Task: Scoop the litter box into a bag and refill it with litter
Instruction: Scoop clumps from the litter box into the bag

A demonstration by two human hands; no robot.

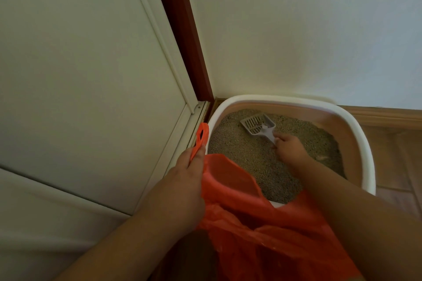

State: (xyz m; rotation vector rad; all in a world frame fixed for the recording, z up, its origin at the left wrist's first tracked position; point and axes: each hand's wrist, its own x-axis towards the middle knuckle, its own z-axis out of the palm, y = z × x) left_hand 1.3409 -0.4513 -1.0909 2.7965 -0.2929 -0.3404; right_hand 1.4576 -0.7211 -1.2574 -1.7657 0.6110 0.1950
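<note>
A white-rimmed litter box [363, 141] sits in the corner, filled with grey-brown litter [246, 150]. A grey slotted scoop [259, 124] lies on the litter near the far side. My right hand [288, 147] grips the scoop's handle. An orange plastic bag [258, 223] hangs open over the box's near edge. My left hand [189, 171] pinches the bag's handle [201, 138] and holds it up beside the box's left rim.
A white door [86, 80] with a dark red frame [182, 29] stands to the left. A white wall [296, 29] rises behind the box. Wooden skirting and floor [392, 143] lie to the right.
</note>
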